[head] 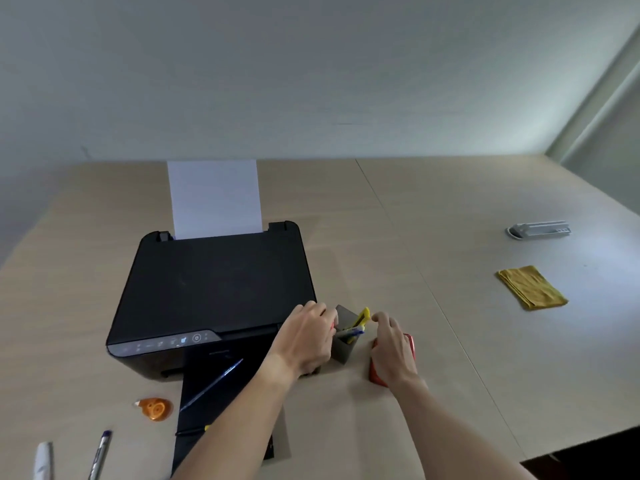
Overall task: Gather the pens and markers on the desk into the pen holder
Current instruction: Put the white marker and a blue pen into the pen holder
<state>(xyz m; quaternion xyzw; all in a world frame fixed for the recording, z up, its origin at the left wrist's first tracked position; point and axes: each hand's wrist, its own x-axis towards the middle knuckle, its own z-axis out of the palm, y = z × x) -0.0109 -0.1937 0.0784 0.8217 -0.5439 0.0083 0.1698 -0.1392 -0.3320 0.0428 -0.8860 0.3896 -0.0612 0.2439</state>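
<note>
The dark grey square pen holder (342,348) stands on the desk just right of the printer. A yellow marker (362,317) and a blue-and-yellow pen (353,330) lean inside it. My left hand (306,336) curls against the holder's left side, with a sliver of something red at its fingertips. My right hand (393,344) pinches the top of the yellow marker. A blue pen (214,382) and a black pen (192,432) lie on the printer's output tray. A silver pen (100,455) and a white marker (43,460) lie at the desk's near left.
A black printer (214,289) with a white sheet in its feeder fills the middle left. A red object (375,374) lies under my right wrist. There is orange correction tape (156,407) at near left, and a yellow cloth (531,287) and white plastic item (538,230) at far right.
</note>
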